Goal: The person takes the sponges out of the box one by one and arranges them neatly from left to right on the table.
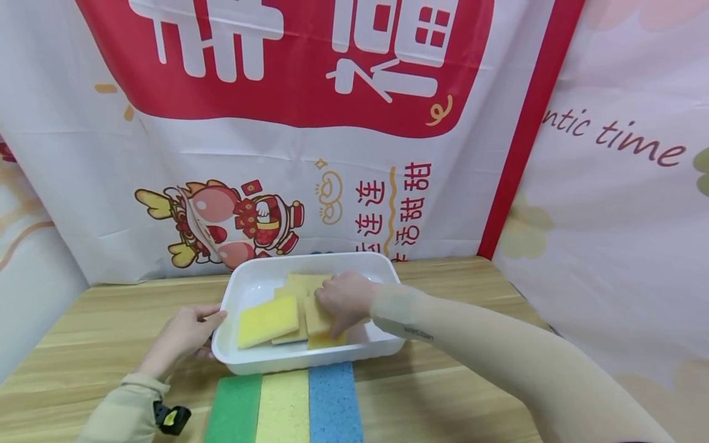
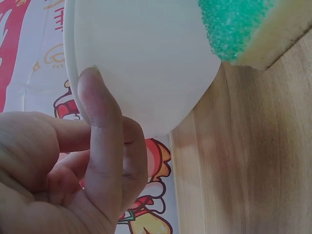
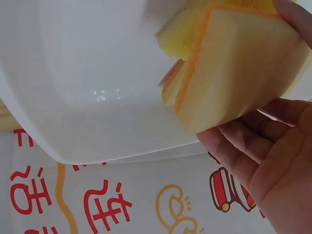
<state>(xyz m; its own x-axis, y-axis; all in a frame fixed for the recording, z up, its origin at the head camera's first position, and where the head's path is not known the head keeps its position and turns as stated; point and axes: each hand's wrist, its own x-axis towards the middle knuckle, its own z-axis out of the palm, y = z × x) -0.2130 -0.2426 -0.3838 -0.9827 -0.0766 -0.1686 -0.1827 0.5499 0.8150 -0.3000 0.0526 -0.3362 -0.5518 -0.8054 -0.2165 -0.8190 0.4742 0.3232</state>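
Observation:
A white plastic basin (image 1: 260, 368) sits on the table with several sponges inside. At its left end my left hand (image 1: 185, 335) pinches the rim, the thumb lying along the wall in the left wrist view. My right hand (image 1: 348, 300) reaches into the basin and grips a cream sponge with an orange layer (image 3: 239, 68), thumb on one edge and fingers on the opposite one. More sponges lie under and beside it, among them a bright yellow sponge (image 1: 268, 321) at the left. The right hand partly covers the pile in the head view.
In front of the basin a green sponge (image 1: 237, 406), a pale yellow sponge (image 1: 282, 406) and a blue sponge (image 1: 335, 403) lie side by side on the wooden table (image 1: 426, 394). A printed cloth (image 1: 310, 141) hangs close behind the basin.

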